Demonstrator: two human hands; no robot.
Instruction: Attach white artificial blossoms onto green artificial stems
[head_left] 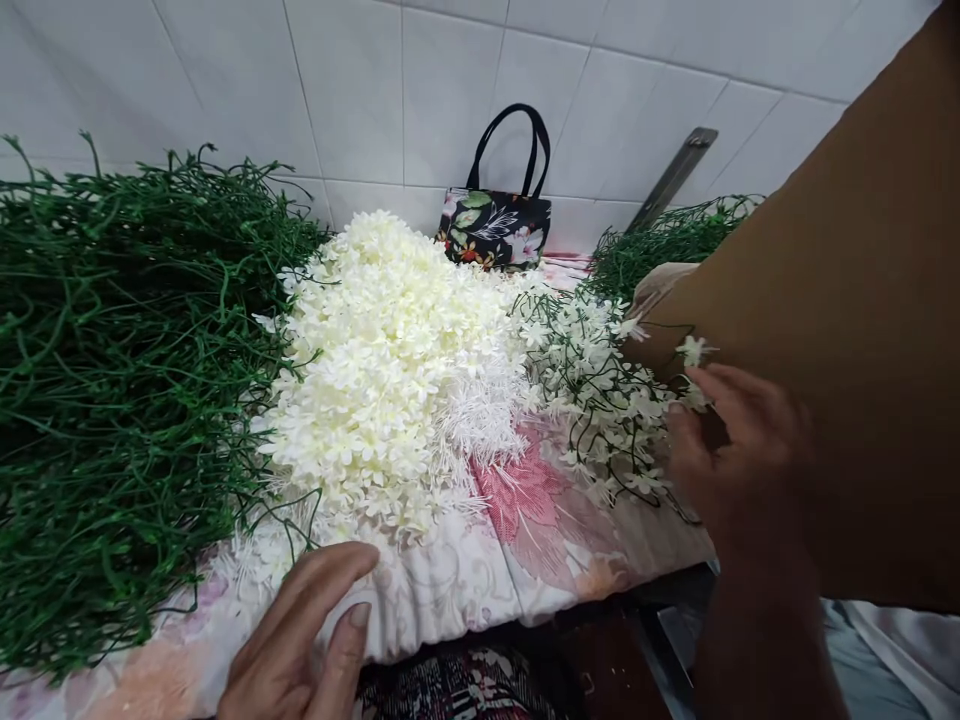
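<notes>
My left hand (307, 635) is at the front edge of the cloth, thumb and fingers apart, with nothing between them. It is nearest to a heap of cream-white artificial blossoms (390, 340) and a large mass of green plastic stems (135, 370). On the right, my right hand (739, 430) has its thumb and index finger apart. Just beyond its index fingertip is a single white artificial flower (694, 350) on a thin green stem. Beside this hand lies a looser pile of white flowers on green stems (600, 390). Part of that pile is hidden behind my fingers.
A big brown cardboard sheet (847, 300) stands at the right. Against the tiled wall (360, 90) are a black floral handbag (495, 228) and a metal bar (675, 175). More green stems (667, 240) lie behind. Floral cloth (450, 590) covers the surface.
</notes>
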